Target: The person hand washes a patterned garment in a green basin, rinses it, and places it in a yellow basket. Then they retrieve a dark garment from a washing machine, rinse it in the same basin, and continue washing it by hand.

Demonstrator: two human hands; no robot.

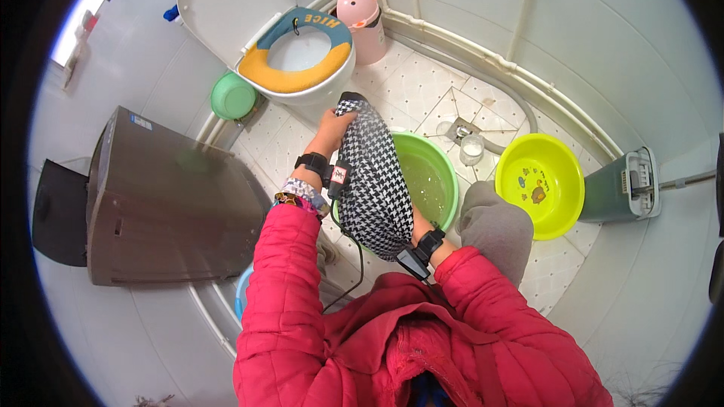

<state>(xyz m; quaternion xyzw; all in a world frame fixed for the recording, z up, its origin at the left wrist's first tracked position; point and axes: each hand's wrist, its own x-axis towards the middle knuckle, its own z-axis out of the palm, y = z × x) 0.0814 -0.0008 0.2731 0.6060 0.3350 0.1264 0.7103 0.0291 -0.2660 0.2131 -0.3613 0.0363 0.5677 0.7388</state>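
Note:
A black-and-white houndstooth cloth piece [373,175], perhaps a sleeve, with a dark band at its far end, is stretched out between my hands. My left hand [337,126] grips its edge near the dark band. At the near end, my right hand [419,225] goes behind or into the cloth, and its fingers are hidden. Below the cloth, a green basin [451,181] holds cloudy water with light flecks. The cloth covers the basin's left part. Black straps with small devices are on both my wrists, and a cable runs from the left one.
A yellow-green basin [557,220] stands right of my knee. A clear cup [471,150] is by the floor drain [462,131]. Ahead are a toilet [334,76] with a padded cover and a pink bin [370,39]. A brown appliance [175,203] stands left; a green bin [608,189], right.

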